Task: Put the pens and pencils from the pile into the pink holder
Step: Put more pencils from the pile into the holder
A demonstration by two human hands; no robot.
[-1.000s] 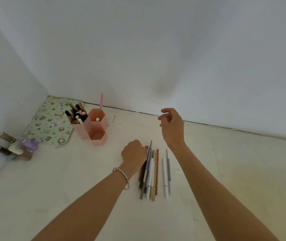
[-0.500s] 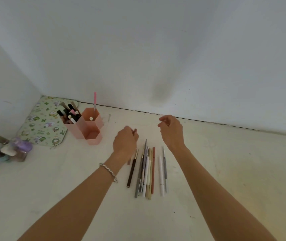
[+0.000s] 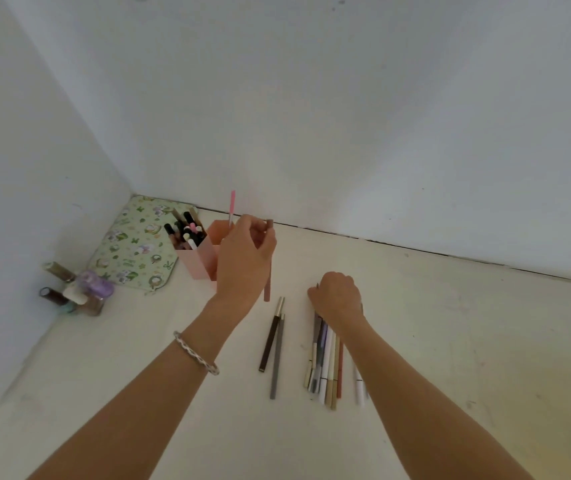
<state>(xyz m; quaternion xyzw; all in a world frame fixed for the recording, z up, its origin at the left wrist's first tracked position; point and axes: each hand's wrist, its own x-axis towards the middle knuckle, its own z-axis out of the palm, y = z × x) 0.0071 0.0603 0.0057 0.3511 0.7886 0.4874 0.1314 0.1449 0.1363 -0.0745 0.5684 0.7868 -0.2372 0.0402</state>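
The pink holder (image 3: 201, 259) stands near the corner; its left cell is packed with several pens and a pink pen sticks up from a rear cell. My left hand (image 3: 244, 261) hovers just right of the holder, shut on a brownish-pink pencil (image 3: 268, 289) held upright. My right hand (image 3: 337, 299) rests with fingers curled on the top ends of the pile of pens and pencils (image 3: 325, 365); whether it grips one I cannot tell. A dark brown pen (image 3: 270, 341) and a grey pen (image 3: 276, 362) lie apart, left of the pile.
A green patterned cloth (image 3: 131, 247) lies in the corner behind the holder. Several small bottles (image 3: 79, 289) cluster by the left wall. White walls close in at the back and left. A bracelet circles my left wrist.
My left hand lifted the brownish-pink pencil from the pile and carried it up beside the holder. My right hand dropped from mid-air onto the pile's top. Two pens now lie separated from the pile.
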